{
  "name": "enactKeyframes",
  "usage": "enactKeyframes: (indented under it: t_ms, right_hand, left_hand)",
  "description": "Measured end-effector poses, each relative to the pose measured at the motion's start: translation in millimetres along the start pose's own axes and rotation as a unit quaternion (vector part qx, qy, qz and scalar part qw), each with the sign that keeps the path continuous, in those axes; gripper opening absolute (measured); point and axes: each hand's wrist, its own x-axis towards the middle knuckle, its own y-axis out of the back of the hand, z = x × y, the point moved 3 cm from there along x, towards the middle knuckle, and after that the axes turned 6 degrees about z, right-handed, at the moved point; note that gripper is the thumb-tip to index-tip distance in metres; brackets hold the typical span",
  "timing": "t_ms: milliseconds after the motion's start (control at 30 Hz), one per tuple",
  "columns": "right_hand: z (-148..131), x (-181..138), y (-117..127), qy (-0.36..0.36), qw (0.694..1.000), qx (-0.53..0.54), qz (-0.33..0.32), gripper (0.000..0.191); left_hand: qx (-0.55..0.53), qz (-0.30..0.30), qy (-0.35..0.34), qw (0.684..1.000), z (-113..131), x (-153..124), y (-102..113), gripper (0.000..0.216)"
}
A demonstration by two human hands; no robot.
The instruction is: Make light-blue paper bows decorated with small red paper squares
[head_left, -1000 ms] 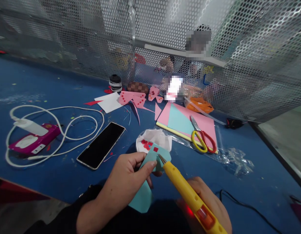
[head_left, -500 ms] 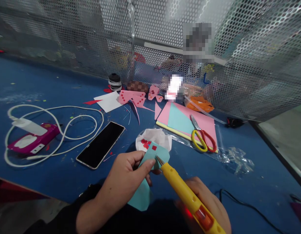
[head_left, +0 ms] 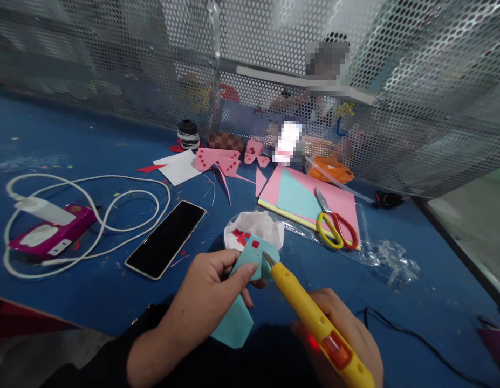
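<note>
My left hand (head_left: 211,293) pinches a light blue paper shape (head_left: 237,320) between thumb and fingers, just above the blue table (head_left: 72,140). A small red square sits on the paper's upper part. My right hand (head_left: 347,337) grips a yellow glue gun (head_left: 314,323). The glue gun's metal tip touches the blue paper beside my left thumb. Behind the paper lies a white crumpled sheet (head_left: 255,223) with several tiny red squares on it.
A black phone (head_left: 166,237) lies left of my hands, with a white cable (head_left: 112,210) and a pink box (head_left: 51,237) further left. Scissors (head_left: 334,223) rest on pink and blue paper sheets (head_left: 302,199). Pink paper bows (head_left: 219,160) and a perforated metal screen (head_left: 395,81) stand behind.
The glue gun's tip stays at the blue paper and shifts only slightly. Both hands keep their hold.
</note>
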Motion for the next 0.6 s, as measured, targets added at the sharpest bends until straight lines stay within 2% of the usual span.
enactKeyframes:
  t_ms: [100,167,300,367,433,500,567,600]
  right_hand:
    - [-2,2,3,-0.002,0.999,0.048,-0.017,0.036]
    - [-2,1,8,-0.015,0.995,0.094,-0.002,0.037]
    - [9,-5,26,-0.067,0.978,0.174,0.096,0.021]
    - [21,-5,36,-0.093,0.971,0.168,0.139,0.019]
    - [37,-1,49,-0.127,0.974,0.100,0.160,0.022]
    - [57,10,68,-0.158,0.973,-0.032,0.166,0.028]
    - [75,25,92,-0.132,0.952,-0.208,0.184,0.037]
    - [85,32,104,-0.133,0.938,-0.255,0.192,0.038]
  left_hand:
    - [0.003,0.008,0.001,1.000,0,-1,1,0.029]
    - [0.002,0.011,0.002,1.000,-1,-1,3,0.025]
    - [0.008,0.014,0.011,1.000,-2,-2,5,0.028]
    - [0.021,0.030,0.019,0.999,-2,-3,7,0.030]
    - [0.034,0.061,0.024,0.997,-1,-5,11,0.030]
    - [0.038,0.078,0.030,0.996,-2,-7,16,0.034]
    - [0.025,0.088,0.036,0.995,-4,-6,25,0.037]
    - [0.021,0.097,0.033,0.995,-6,-4,31,0.035]
